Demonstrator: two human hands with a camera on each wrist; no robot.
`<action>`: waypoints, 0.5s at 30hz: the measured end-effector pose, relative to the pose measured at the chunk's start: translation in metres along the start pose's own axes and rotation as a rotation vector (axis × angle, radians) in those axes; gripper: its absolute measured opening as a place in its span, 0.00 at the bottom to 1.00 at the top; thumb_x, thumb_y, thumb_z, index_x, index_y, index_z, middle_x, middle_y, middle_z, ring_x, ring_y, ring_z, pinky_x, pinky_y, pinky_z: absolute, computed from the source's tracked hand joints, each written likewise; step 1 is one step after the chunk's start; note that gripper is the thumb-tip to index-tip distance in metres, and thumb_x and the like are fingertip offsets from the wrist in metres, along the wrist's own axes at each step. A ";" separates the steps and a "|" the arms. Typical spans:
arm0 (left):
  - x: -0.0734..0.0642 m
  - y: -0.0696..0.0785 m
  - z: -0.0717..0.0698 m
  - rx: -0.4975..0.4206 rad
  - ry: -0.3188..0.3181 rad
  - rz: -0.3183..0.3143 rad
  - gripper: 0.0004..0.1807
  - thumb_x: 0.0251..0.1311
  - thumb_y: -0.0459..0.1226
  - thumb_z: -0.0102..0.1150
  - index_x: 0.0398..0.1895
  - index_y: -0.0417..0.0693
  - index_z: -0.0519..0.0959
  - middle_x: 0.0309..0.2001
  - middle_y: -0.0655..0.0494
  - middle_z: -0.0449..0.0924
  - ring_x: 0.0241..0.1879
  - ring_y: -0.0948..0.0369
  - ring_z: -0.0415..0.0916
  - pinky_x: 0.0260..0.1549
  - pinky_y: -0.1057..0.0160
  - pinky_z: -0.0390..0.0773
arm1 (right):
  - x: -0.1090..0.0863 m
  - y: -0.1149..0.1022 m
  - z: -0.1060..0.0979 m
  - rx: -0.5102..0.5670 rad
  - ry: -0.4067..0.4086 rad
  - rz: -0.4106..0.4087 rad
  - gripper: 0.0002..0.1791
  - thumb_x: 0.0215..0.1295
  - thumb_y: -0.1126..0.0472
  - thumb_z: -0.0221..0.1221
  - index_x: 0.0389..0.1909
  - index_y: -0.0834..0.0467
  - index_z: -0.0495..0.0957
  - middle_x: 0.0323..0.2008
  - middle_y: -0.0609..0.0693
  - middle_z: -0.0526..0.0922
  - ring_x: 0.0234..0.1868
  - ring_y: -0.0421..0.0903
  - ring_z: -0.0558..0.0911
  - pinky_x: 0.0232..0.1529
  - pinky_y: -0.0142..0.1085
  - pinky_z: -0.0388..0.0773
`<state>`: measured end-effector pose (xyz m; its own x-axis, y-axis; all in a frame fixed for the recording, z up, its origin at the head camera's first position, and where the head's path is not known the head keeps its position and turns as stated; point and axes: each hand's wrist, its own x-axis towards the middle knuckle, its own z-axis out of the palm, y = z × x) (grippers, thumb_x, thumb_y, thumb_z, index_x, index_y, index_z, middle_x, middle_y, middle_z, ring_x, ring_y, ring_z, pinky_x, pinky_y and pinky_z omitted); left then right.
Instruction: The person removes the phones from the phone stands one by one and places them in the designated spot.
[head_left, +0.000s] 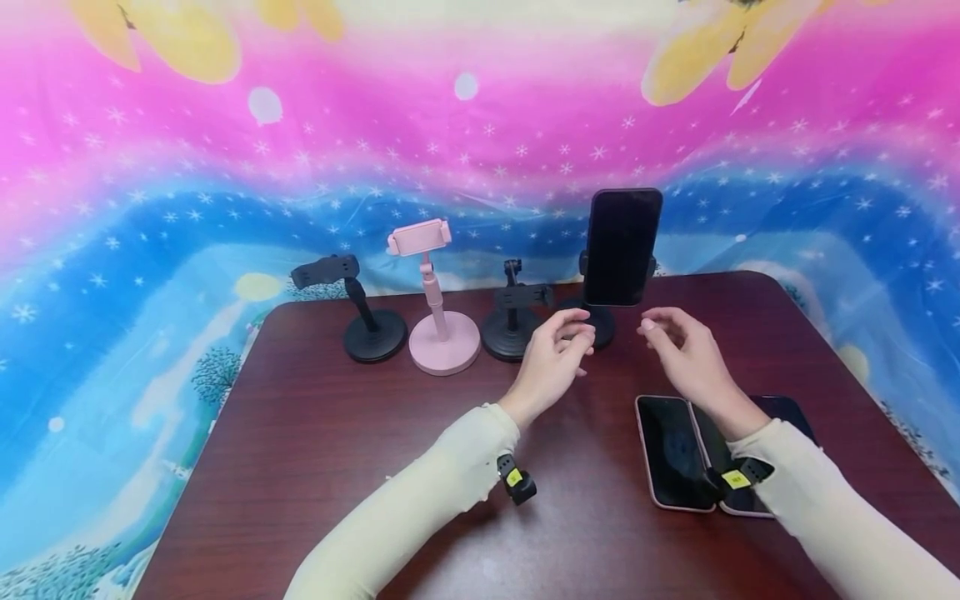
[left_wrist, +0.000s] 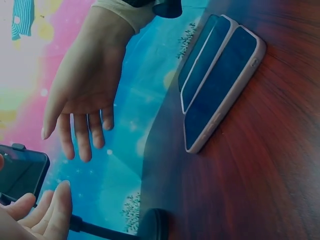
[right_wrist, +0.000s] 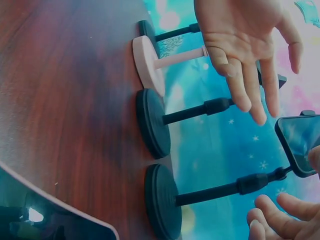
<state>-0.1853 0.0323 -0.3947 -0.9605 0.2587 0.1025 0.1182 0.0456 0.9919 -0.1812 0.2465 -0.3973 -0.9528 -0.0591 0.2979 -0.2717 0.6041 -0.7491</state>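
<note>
A black phone [head_left: 622, 246] stands upright in the clamp of a black phone stand [right_wrist: 215, 194] at the back right of the table. My left hand [head_left: 551, 362] hovers just left of and below this phone, its fingers loosely bent and holding nothing. To the lower right of the phone floats my right hand [head_left: 696, 362], also holding nothing, its fingers relaxed and fairly straight in the left wrist view. Neither hand visibly touches the phone or stand. Beneath the right forearm, a phone in a pale pink case [head_left: 675, 454] lies flat beside at least one more phone [head_left: 783, 412], partly hidden by the arm.
Left of the loaded stand, a row holds a black stand with a lowered clamp [head_left: 522, 297], a pink stand [head_left: 444, 343] and another black stand [head_left: 375, 336]. The dark red wooden table [head_left: 315, 467] ends at a patterned cloth backdrop [head_left: 480, 150].
</note>
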 end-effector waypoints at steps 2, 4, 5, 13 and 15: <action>0.002 0.003 0.002 0.009 0.009 -0.009 0.20 0.73 0.39 0.53 0.66 0.51 0.73 0.58 0.49 0.83 0.48 0.56 0.86 0.35 0.59 0.88 | 0.003 -0.002 0.001 0.009 0.012 0.001 0.21 0.79 0.55 0.50 0.60 0.66 0.74 0.47 0.67 0.85 0.36 0.23 0.76 0.38 0.16 0.72; 0.003 0.006 0.003 0.007 0.019 -0.015 0.22 0.73 0.39 0.54 0.67 0.51 0.72 0.60 0.49 0.82 0.50 0.54 0.86 0.35 0.59 0.88 | 0.007 -0.004 0.001 0.028 0.020 0.002 0.21 0.79 0.55 0.50 0.62 0.67 0.72 0.48 0.69 0.85 0.37 0.22 0.76 0.38 0.15 0.71; 0.003 0.007 0.004 0.003 0.022 -0.017 0.22 0.72 0.39 0.54 0.68 0.51 0.71 0.60 0.49 0.81 0.51 0.54 0.86 0.35 0.60 0.88 | 0.008 -0.005 0.001 0.038 0.023 0.001 0.22 0.79 0.56 0.50 0.63 0.67 0.72 0.48 0.69 0.84 0.37 0.22 0.76 0.38 0.15 0.71; 0.001 0.018 0.011 -0.013 0.053 -0.060 0.26 0.70 0.40 0.56 0.70 0.53 0.66 0.64 0.49 0.77 0.53 0.54 0.84 0.37 0.62 0.87 | 0.017 -0.012 0.000 0.071 0.013 0.006 0.25 0.77 0.58 0.52 0.68 0.68 0.66 0.52 0.72 0.83 0.37 0.19 0.74 0.37 0.16 0.70; 0.000 0.020 0.012 -0.006 0.057 -0.078 0.29 0.69 0.40 0.57 0.72 0.55 0.63 0.66 0.51 0.74 0.56 0.56 0.82 0.42 0.60 0.87 | 0.019 -0.014 0.000 0.088 0.007 0.018 0.26 0.78 0.56 0.51 0.69 0.67 0.65 0.53 0.72 0.82 0.37 0.19 0.75 0.37 0.16 0.72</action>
<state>-0.1802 0.0449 -0.3757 -0.9794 0.1996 0.0292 0.0415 0.0580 0.9975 -0.1957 0.2367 -0.3815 -0.9568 -0.0425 0.2877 -0.2653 0.5326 -0.8037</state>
